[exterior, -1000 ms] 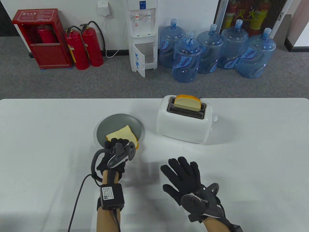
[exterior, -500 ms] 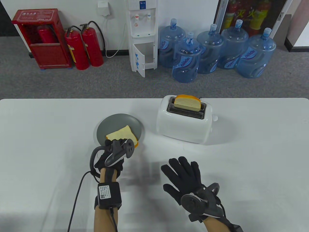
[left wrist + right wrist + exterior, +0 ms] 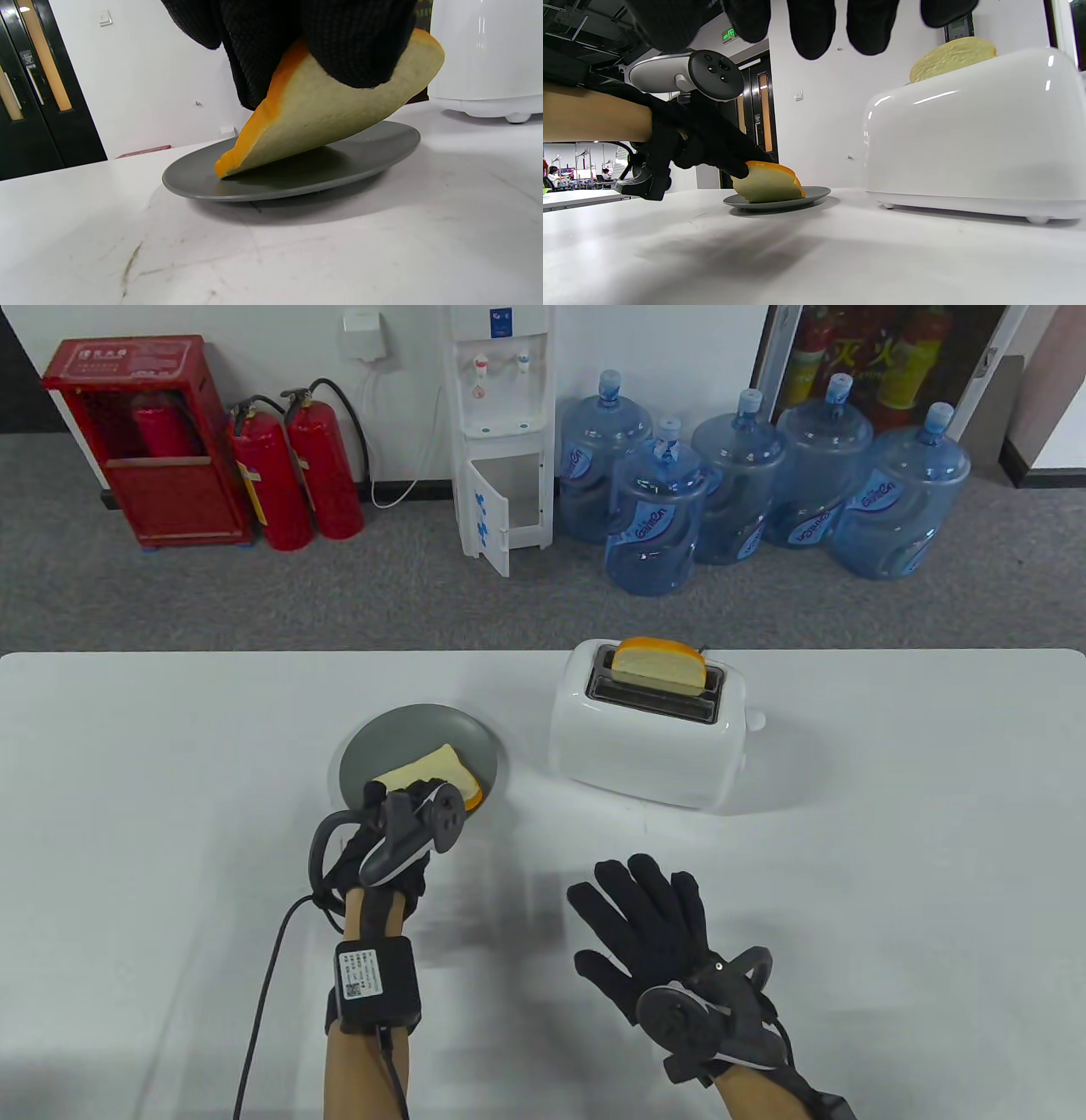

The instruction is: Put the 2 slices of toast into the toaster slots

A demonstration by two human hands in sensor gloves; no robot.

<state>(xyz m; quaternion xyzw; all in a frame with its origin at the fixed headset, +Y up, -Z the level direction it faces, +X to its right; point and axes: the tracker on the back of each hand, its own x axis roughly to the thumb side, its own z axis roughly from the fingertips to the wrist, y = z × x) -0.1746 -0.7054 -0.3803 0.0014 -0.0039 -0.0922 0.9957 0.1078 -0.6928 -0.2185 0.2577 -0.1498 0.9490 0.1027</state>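
Observation:
A white toaster (image 3: 645, 734) (image 3: 971, 140) stands on the table with one toast slice (image 3: 659, 663) (image 3: 952, 57) upright in its far slot; the near slot is bare. A second slice (image 3: 433, 770) (image 3: 322, 123) (image 3: 770, 184) is tilted up on the grey plate (image 3: 407, 738) (image 3: 373, 146), one corner still on the plate. My left hand (image 3: 399, 814) (image 3: 305, 46) pinches this slice at its near edge. My right hand (image 3: 645, 916) hovers flat with fingers spread, near the table's front, below the toaster and holding nothing.
The white table (image 3: 891, 831) runs wide on both sides. A cable (image 3: 263, 1010) trails from my left wrist to the front edge. Beyond the table stand water bottles (image 3: 747, 492), a dispenser (image 3: 501, 432) and fire extinguishers (image 3: 297, 475).
My left hand has closed on the slice's near edge and lifted it, so the slice now tilts up off the plate. The right hand has stayed put.

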